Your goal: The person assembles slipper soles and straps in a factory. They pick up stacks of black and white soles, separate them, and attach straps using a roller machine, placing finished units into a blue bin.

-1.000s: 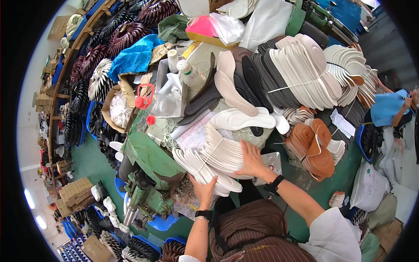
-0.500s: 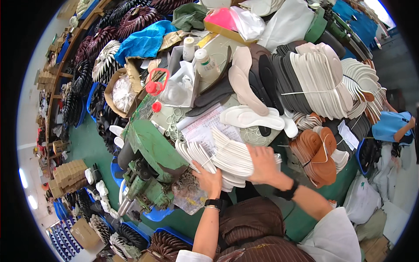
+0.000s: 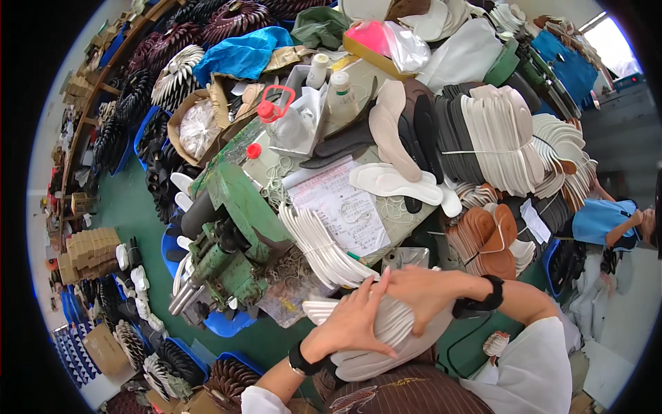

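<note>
A fanned stack of white insoles [image 3: 362, 366] sits low in front of me, close against my brown striped garment. My left hand [image 3: 350, 324] lies over its left side, fingers pointing up and thumb across the insoles. From the right, my right hand [image 3: 422, 295] wraps over the upper side of the same stack, thumb pressing down on the edges. Just beyond my hands, another bundle of white insoles [image 3: 321, 248] rests on the table edge, tied with a thin band. Beside that bundle lies a handwritten paper sheet [image 3: 345, 210].
A green metal machine [image 3: 238, 234] stands left of the bundles. Loose insoles [image 3: 393, 183] and tied grey-and-white insole bundles [image 3: 493, 138] cover the table's right side. A red-topped clear bottle [image 3: 286, 127] is farther left. A person in blue [image 3: 603, 221] is at the far right.
Both hands have drawn a stack of insoles off the table edge toward my body and turned it. The tied bundle stays on the table, and more of the paper sheet shows.
</note>
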The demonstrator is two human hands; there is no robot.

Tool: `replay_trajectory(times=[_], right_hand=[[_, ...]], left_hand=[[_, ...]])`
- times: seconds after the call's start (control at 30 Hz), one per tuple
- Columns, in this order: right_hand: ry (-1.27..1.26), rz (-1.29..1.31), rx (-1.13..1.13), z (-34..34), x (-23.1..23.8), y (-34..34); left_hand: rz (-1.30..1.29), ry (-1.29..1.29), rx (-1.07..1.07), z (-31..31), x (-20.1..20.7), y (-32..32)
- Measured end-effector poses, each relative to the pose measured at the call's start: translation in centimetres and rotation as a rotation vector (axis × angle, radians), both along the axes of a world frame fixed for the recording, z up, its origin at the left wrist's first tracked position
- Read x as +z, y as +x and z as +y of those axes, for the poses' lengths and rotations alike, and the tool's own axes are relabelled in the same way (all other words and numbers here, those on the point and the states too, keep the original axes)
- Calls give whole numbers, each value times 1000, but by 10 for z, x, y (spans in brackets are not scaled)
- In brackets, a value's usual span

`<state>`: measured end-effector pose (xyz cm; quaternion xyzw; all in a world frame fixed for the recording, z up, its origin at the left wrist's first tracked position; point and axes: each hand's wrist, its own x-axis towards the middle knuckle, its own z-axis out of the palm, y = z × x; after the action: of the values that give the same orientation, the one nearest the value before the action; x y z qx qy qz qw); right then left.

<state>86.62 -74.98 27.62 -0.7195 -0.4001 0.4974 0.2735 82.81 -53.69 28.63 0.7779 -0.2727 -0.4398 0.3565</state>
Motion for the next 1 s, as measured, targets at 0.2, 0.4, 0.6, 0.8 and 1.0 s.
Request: replay_trajectory(times=[0.2, 0.4, 0.6, 0.8, 1.0], right_hand=[[129, 183, -340, 13, -87, 22], [-425, -1057, -445, -7, -199, 92], [-380, -1247, -519, -13, -247, 106], [-113, -772, -1078, -37, -193, 129], [494, 131, -1531, -65, -144, 124]], left_hand=[[380, -86, 204, 36, -11, -64], [276, -36, 93, 43, 4, -79], [257, 67, 134, 55, 11, -93], [435, 34, 248, 72, -5, -84], [459, -304, 613, 110, -27, -95]])
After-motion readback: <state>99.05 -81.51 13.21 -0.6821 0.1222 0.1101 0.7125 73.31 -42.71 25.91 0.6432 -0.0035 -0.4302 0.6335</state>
